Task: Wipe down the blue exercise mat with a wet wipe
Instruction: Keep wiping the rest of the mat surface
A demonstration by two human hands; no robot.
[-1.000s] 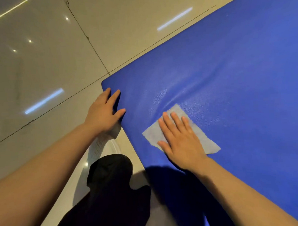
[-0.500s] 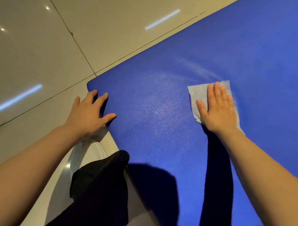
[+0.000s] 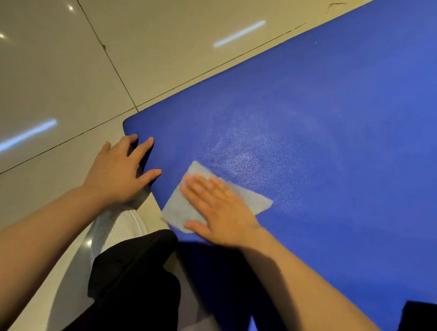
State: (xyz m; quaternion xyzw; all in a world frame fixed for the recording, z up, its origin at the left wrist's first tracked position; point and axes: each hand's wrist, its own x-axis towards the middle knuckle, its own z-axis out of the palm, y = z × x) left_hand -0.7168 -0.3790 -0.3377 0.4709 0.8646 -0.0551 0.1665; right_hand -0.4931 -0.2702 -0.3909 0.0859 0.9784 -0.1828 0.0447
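The left hand [image 3: 118, 172] rests with spread fingers on the corner edge of the blue mat [image 3: 335, 141], while the right hand [image 3: 219, 212] presses flat, fingers straight, on the wet wipe [image 3: 179, 211] lying beneath its palm near that edge.

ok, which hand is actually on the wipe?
The right hand, flat on the wet wipe on the blue mat. The left hand only rests at the mat's corner edge, touching no wipe.
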